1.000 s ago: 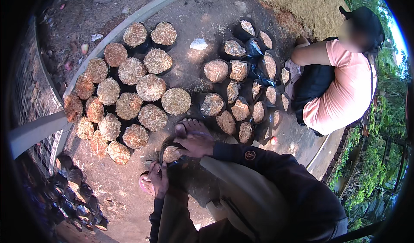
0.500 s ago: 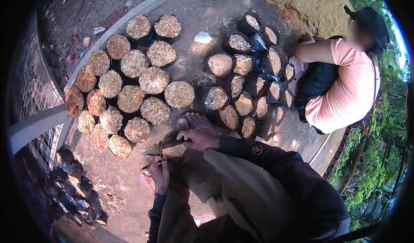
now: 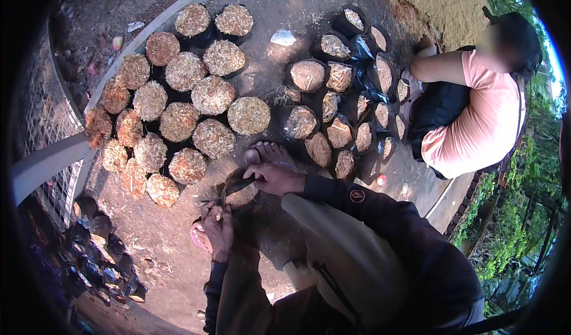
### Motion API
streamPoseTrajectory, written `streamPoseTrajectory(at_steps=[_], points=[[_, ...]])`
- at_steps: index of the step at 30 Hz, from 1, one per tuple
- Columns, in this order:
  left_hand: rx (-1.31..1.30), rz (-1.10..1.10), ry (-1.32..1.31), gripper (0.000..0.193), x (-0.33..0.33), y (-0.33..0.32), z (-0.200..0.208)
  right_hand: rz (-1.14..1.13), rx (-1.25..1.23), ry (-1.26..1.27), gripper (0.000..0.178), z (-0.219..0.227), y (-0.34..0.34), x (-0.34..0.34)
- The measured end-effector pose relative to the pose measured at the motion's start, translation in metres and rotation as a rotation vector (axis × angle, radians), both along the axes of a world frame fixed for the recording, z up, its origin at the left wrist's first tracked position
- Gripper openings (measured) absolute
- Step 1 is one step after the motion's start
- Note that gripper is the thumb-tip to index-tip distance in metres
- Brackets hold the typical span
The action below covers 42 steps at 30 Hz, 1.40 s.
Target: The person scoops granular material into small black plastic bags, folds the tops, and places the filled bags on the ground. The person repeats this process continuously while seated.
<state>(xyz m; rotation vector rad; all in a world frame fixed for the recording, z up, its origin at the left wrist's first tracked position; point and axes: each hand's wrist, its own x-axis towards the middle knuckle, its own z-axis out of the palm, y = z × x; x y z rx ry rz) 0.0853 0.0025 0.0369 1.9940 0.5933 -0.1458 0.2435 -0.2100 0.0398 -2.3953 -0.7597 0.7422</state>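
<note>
Between my feet stands a black plastic bag, with brown fill partly showing inside its mouth. My right hand grips the bag's far rim, fingers closed on the dark plastic. On the near left side, my left hand is closed at the bag's edge, its fingers curled and pinching the plastic. The lower part of the bag is hidden by shadow and my hands. Just beyond it sit several round black bags topped with pale shavings.
More filled bags, some leaning, stand at the right. A co-worker in a pink shirt crouches beside them, near a sawdust pile. Dark bags lie lower left, below a mesh panel. My bare foot is close by.
My left fingers have curled tighter at the bag's edge. The bag's mouth shows more of the brown fill. The surroundings have shifted slightly upward in view.
</note>
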Motion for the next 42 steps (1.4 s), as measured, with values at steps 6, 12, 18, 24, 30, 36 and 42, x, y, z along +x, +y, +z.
streamPoseTrajectory(at_steps=[6, 12, 18, 24, 30, 36, 42], points=[[-0.148, -0.045, -0.064, 0.015, 0.014, 0.001, 0.028, 0.006, 0.195, 0.212, 0.039, 0.008, -0.015, 0.009], [-0.232, -0.144, -0.16, 0.014, 0.04, -0.002, 0.061, -0.146, 0.327, 0.884, 0.037, 0.055, -0.043, 0.035], [-0.278, -0.148, -0.257, 0.026, 0.042, 0.007, 0.076, -0.329, 0.452, 0.955, 0.04, 0.093, -0.084, 0.064], [-0.381, 0.059, -0.139, 0.024, -0.001, 0.023, 0.035, -0.799, 0.662, 0.905, 0.044, 0.132, -0.185, 0.077], [-0.312, 0.226, -0.086, 0.028, -0.058, 0.015, -0.025, -1.108, 0.737, 0.618, 0.043, 0.135, -0.286, 0.072], [-0.207, 0.29, 0.003, 0.028, -0.08, 0.004, -0.047, -1.173, 0.789, 0.548, 0.042, 0.089, -0.315, 0.087], [-0.144, 0.289, 0.058, 0.028, -0.082, 0.006, -0.049, -1.251, 0.819, 0.512, 0.036, 0.055, -0.308, 0.093]])
